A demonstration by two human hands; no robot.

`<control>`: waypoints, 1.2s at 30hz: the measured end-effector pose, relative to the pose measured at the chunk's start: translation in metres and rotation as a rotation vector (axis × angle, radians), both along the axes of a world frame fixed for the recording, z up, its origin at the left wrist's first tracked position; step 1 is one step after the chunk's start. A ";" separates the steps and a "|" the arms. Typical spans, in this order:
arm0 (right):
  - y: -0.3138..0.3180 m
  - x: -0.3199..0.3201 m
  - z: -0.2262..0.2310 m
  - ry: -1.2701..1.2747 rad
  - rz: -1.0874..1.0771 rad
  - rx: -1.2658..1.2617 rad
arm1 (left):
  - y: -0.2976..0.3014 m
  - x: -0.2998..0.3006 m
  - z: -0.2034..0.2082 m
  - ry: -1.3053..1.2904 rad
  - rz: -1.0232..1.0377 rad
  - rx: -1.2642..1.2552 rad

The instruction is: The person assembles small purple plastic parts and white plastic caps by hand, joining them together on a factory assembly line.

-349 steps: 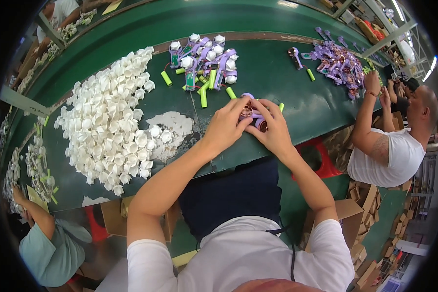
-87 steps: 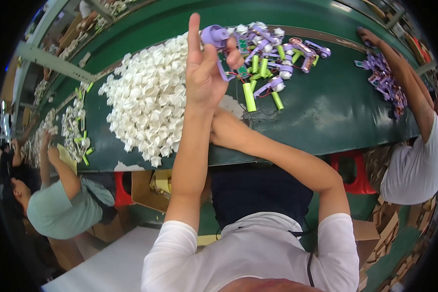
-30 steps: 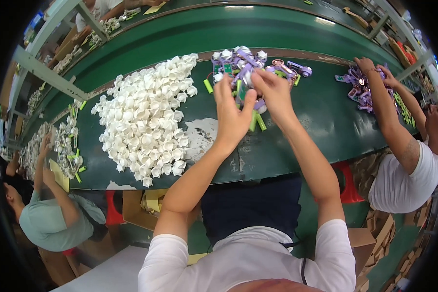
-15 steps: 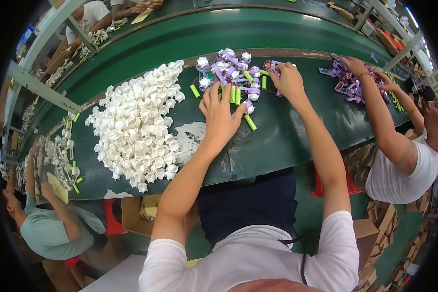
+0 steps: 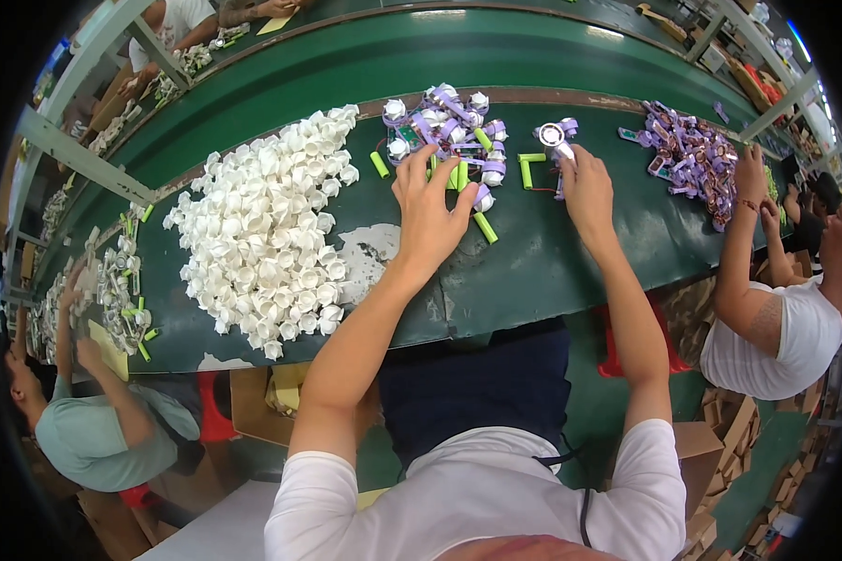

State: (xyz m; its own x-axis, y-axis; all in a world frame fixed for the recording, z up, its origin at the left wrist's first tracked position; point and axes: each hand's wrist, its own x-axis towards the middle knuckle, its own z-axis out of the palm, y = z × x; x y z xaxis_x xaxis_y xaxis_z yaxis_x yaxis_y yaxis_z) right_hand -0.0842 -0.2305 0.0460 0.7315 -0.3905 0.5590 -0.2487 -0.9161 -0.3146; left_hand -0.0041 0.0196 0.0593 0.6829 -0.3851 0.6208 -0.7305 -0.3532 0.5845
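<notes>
My left hand (image 5: 427, 210) rests on the near side of a heap of purple-and-white assemblies (image 5: 444, 117), fingers apart and curved over some bright green cylinders (image 5: 457, 176). To its right, my right hand (image 5: 588, 192) is closed on a purple part with a white round cup-shaped head (image 5: 552, 136), its ringed face turned up. Two green cylinders (image 5: 526, 170) on thin red wire lie just left of that hand. A single green cylinder (image 5: 486, 229) lies on the table near my left thumb, next to a purple-and-white piece.
A large mound of white petal-shaped cups (image 5: 262, 229) covers the table (image 5: 505, 280) on the left. Another heap of purple parts (image 5: 688, 154) lies on the right, by a co-worker's arm (image 5: 748, 243). Beyond runs a green conveyor belt (image 5: 346, 70). At far left sits another co-worker (image 5: 112, 435).
My right hand has shifted slightly right and nearer, bringing the white round head into view. My left hand barely moved. The co-worker's arm at right has drawn back from the purple heap.
</notes>
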 end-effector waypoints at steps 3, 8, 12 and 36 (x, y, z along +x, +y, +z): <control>0.013 -0.007 0.016 -0.097 -0.010 -0.144 | 0.004 0.003 0.001 0.104 -0.157 -0.183; 0.049 -0.019 0.043 -0.225 -0.078 -0.426 | -0.009 -0.010 0.001 0.589 -0.469 -0.447; 0.067 -0.016 0.043 -0.299 0.075 -0.389 | -0.013 -0.010 -0.005 0.816 -0.607 -0.573; 0.219 0.048 -0.022 0.278 1.171 0.309 | 0.007 -0.011 0.035 1.123 -1.092 -0.995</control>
